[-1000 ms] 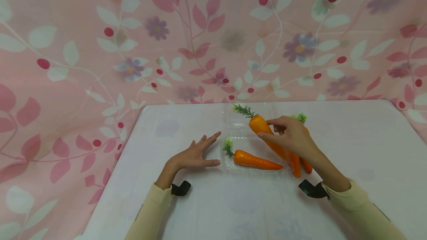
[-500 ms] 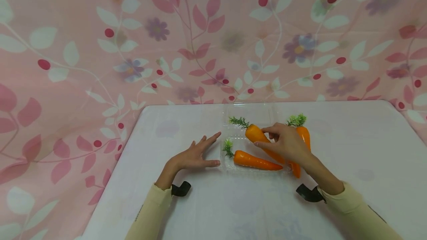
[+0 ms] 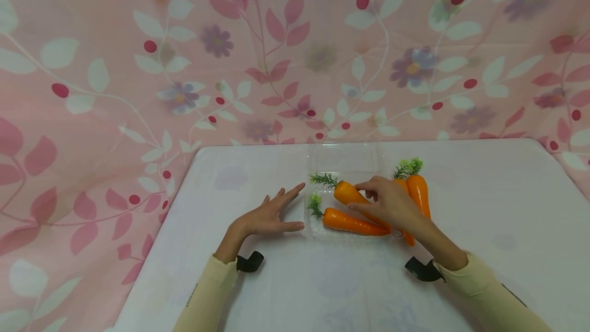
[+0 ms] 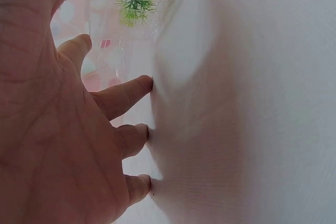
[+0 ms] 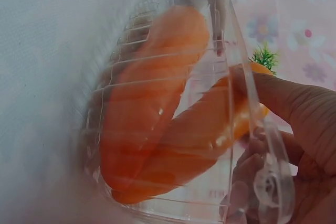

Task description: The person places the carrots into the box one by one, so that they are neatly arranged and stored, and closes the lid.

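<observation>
One glossy orange tapered carrot with feathery green top [image 3: 343,193] pinched between thumb and fingers of right hand [image 3: 389,203]. Carrot slants into clear plastic hinged container [image 3: 317,231], tip close to tip of second glossy orange carrot [image 3: 346,220] lying inside. Clear lid [image 3: 345,160] folded back on far side. Left hand [image 3: 264,218] spread, fingertips on white cloth-covered counter [image 3: 276,296], just left of container. Two more orange carrots [image 3: 418,192] right of container, partly hidden by right hand.

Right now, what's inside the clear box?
One carrot lies inside; the right hand holds a second carrot, tip inside. In the head view, the hand partly covers the second.
</observation>
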